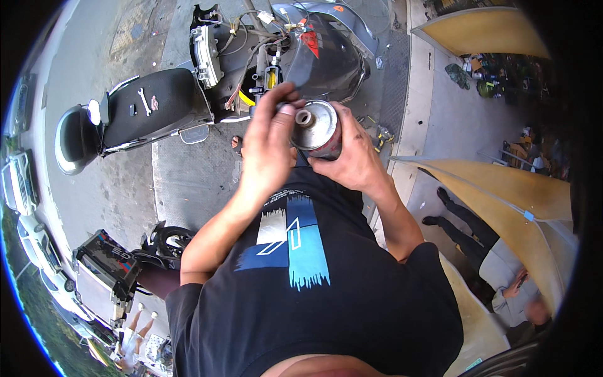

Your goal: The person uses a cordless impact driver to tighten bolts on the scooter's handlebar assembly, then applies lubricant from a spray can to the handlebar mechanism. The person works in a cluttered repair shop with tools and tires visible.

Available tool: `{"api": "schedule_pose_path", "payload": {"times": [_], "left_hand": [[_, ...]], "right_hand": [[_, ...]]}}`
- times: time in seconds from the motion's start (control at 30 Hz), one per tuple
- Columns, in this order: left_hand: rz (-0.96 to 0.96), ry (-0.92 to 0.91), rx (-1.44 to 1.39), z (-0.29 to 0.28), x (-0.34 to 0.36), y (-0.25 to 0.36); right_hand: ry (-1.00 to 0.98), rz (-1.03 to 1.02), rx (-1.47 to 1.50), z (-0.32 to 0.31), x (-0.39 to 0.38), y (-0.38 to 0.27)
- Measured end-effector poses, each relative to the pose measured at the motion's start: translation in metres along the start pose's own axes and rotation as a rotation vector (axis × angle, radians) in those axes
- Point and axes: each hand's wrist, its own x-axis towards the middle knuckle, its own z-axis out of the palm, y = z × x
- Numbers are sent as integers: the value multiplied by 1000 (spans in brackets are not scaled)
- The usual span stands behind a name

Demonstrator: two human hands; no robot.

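Note:
My right hand (355, 151) is wrapped round the side of a round metal can (326, 118), held up in front of my chest. The can's silver top faces me, and its short spout (305, 118) is uncovered. Its side is dark with some red. Close by the spout is my left hand (271, 141), its thumb and fingers drawn together at the can's left rim. A small dark thing shows at those fingertips, too blurred to name.
A partly stripped scooter (270, 69) with bare wires stands ahead. A wrench (145, 102) lies on its black seat (166, 94). A yellow power drill (382, 136) is on the ground at right. Another person (502, 270) is at far right, and a parked motorcycle (166, 242) is at left.

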Motion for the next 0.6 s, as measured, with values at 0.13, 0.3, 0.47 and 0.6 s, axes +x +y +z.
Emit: {"api": "schedule_pose_path", "payload": {"times": [0.13, 0.3, 0.47, 0.6], "left_hand": [[469, -134, 700, 28, -17, 8], [488, -242, 700, 17, -19, 17], [364, -327, 648, 6, -19, 28], [425, -267, 750, 7, -24, 43]], "right_hand": [[87, 6, 23, 6, -9, 4], [124, -17, 9, -4, -22, 3], [113, -48, 54, -11, -30, 5], [92, -91, 78, -16, -33, 3]]}}
